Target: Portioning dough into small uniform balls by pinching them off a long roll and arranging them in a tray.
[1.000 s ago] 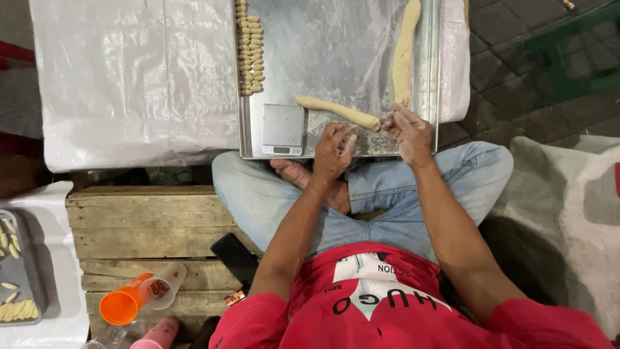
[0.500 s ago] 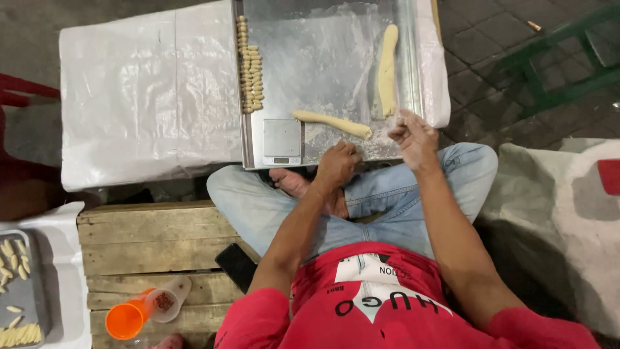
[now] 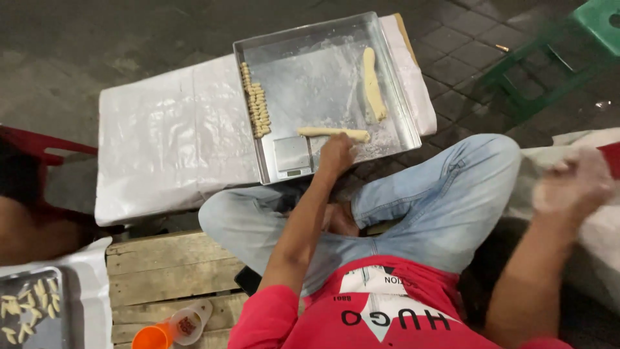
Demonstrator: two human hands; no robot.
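On the near edge of the metal tray (image 3: 387, 139), left hand (image 3: 337, 154) rests by the short dough roll (image 3: 334, 132), fingers curled, grip state unclear. Right hand (image 3: 571, 183) is off to the side over white sacking, blurred, loosely closed, contents unclear. Long dough roll (image 3: 372, 84) lies along the tray's right wall; cut pieces (image 3: 256, 103) line the left. Bare tray middle.

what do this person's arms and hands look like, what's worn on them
Both arms are bare below short red sleeves of a t-shirt. No gloves, watch or rings are visible. The left hand looks lightly floured; the right hand is blurred, seemingly coated pale with flour.
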